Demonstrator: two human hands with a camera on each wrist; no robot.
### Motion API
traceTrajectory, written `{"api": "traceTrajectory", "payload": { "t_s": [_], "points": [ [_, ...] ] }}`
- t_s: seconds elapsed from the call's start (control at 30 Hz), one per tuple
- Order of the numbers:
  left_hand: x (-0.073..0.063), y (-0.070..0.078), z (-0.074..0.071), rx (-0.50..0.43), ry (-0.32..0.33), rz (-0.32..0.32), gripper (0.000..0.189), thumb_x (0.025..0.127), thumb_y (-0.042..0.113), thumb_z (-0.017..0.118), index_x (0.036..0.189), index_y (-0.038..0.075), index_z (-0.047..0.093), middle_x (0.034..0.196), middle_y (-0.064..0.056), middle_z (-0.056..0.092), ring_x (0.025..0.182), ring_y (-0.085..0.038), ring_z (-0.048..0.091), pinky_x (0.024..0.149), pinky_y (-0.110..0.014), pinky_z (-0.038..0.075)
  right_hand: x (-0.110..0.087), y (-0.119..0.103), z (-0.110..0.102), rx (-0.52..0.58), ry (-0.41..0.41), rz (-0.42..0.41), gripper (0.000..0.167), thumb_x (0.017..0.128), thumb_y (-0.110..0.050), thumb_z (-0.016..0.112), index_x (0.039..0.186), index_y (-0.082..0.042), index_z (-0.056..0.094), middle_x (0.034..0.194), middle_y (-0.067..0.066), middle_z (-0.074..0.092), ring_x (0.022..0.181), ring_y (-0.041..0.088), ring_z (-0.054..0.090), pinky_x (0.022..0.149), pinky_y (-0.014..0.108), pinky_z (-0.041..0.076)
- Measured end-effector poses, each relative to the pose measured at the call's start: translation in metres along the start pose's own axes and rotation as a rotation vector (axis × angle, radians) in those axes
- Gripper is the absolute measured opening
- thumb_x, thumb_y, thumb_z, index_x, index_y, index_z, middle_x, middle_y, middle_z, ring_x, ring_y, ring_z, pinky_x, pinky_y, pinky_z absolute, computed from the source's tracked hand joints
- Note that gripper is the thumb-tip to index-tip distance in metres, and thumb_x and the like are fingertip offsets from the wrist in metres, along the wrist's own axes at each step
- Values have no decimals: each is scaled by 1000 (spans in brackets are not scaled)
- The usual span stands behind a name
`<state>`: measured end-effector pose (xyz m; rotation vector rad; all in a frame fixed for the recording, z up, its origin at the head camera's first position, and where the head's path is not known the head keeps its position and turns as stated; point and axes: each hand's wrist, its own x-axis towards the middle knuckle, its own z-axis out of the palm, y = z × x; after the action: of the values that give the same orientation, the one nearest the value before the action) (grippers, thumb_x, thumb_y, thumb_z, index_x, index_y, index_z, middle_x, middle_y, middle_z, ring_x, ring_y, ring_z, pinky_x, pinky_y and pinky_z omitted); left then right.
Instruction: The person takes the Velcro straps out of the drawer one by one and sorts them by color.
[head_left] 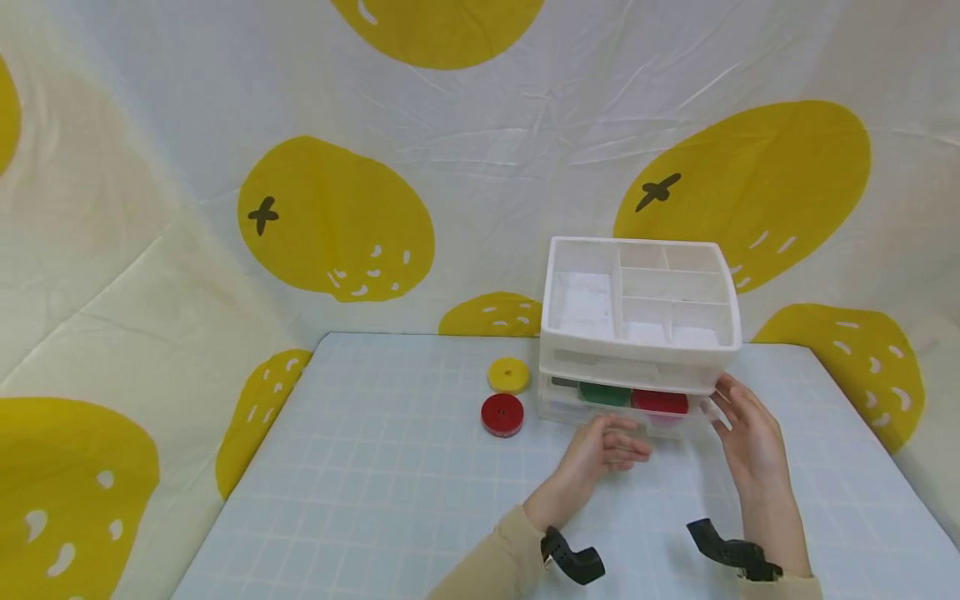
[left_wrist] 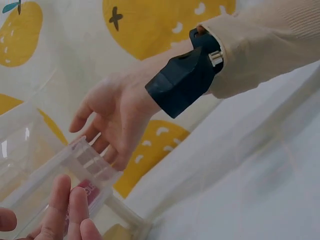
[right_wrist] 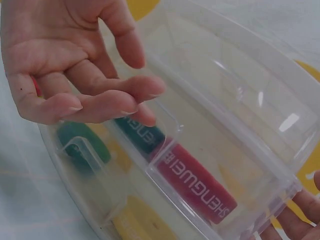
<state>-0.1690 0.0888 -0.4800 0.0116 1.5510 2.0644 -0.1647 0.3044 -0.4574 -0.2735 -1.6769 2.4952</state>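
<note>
A white drawer organizer (head_left: 641,346) stands at the back right, with a clear drawer (head_left: 558,408) pulled partly out. Inside it lie a green block (head_left: 606,394) and a red block (head_left: 660,402); white lettering on the red block shows in the right wrist view. My left hand (head_left: 603,450) hovers before the drawer front, its fingers loosely bent and nothing in them. At the drawer's right front corner, the fingers of my right hand (head_left: 753,437) rest against its side, thumb apart from them. The right wrist view also has a green round piece (right_wrist: 82,150) and a yellow piece (right_wrist: 142,222) behind clear plastic.
To the left of the organizer lie a yellow button-like disc (head_left: 508,375) and a red one (head_left: 502,415), both on the checked tablecloth (head_left: 360,467). A white curtain (head_left: 495,167) printed with yellow fruit hangs behind the table. Divided compartments form the organizer's top.
</note>
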Motion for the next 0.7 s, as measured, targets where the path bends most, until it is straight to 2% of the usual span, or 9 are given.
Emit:
{"api": "traceTrajectory", "payload": {
  "t_s": [0.27,0.53,0.6,0.7],
  "points": [
    [-11,-7,4,-27,12,-35,35,96,42,44,112,17,63,101,-10,74,92,-19,71,87,-33,54,1,0,1,7,-4,5,51,99,-35,48,148,-25,38,140,-18,43,122,0,43,122,47,1],
    [-25,-12,6,-4,1,-62,35,96,44,44,112,19,62,100,-9,74,90,-18,70,86,-32,54,0,0,1,-21,1,9,50,99,-34,47,148,-25,37,137,-19,44,123,1,42,122,45,6],
    [-28,-14,7,-2,-10,-65,36,96,44,44,113,19,62,100,-9,74,90,-18,70,85,-31,54,0,0,0,-25,2,10,51,99,-34,47,148,-25,36,136,-19,44,122,0,42,121,41,13],
    [-32,-16,7,-5,-16,-75,36,96,45,44,114,19,62,100,-10,74,89,-18,71,85,-31,54,0,0,0,-6,0,5,52,99,-34,49,148,-25,37,134,-19,46,121,0,45,111,27,35]
  ]
}}
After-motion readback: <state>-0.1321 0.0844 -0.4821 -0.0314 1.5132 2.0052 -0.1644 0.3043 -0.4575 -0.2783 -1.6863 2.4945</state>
